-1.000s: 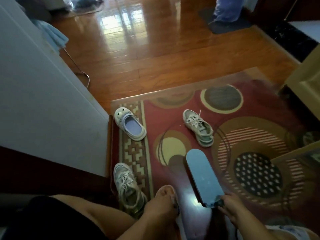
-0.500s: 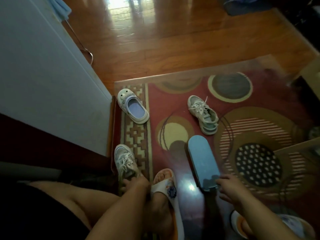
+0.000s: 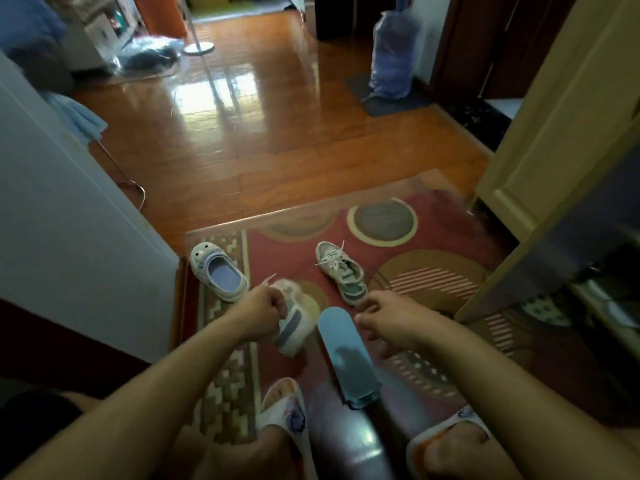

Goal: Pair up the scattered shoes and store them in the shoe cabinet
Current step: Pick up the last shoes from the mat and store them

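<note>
At the far left stood a pale wall panel point(image 3: 69, 237), and just beside its lower corner a white clog with a blue insole point(image 3: 219, 277) lay on the patterned border of the red rug point(image 3: 277, 247). To its right, the left hand point(image 3: 258, 315) was closed around a white sneaker point(image 3: 296, 320), lifted off the rug and blurred, its heel and sole hanging down toward the camera and a lace end sticking up past the knuckles. Beside it a blue shoe-shaped plate point(image 3: 346, 358) lay flat on the rug, pointing away from the person, with nothing gripping it. Beyond its tip the matching white sneaker point(image 3: 341, 271) sat upright on the rug, laces loose, well apart from the clog. The right hand point(image 3: 391, 320) hovered above the plate's far end, fingers loosely curled and holding nothing. Near the bottom edge, two feet in white slippers point(image 3: 287, 407) flanked the plate. At the far right the cream door of the shoe cabinet point(image 3: 540, 161) stood open, its dim interior too dark to read.
</note>
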The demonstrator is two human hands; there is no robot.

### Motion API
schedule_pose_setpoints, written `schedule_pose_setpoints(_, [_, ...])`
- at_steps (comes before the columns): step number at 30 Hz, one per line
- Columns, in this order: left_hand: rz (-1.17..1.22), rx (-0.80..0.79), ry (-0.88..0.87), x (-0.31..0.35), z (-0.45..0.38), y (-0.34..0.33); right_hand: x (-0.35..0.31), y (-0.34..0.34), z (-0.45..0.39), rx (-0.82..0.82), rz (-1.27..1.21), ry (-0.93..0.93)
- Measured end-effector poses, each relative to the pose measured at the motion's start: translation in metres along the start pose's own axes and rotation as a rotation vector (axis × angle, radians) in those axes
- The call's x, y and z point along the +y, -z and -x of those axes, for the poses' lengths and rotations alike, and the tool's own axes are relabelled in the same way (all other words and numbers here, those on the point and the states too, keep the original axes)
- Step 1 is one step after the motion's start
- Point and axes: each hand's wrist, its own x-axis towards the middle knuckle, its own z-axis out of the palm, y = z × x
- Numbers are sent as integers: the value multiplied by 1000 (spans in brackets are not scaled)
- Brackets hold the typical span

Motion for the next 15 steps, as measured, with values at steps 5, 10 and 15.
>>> schedule_pose_setpoints(5, [-567,94,-538,48,73,44,-7,-8,15,10,-278,139])
schedule_pose_setpoints(10, [-783,178,-930,72,106,38,-8,-37,17,-37,-456,25])
schedule_pose_setpoints(15, [-816,229,-1080,59,102,1,11,-51,-6,-26,-662,-106])
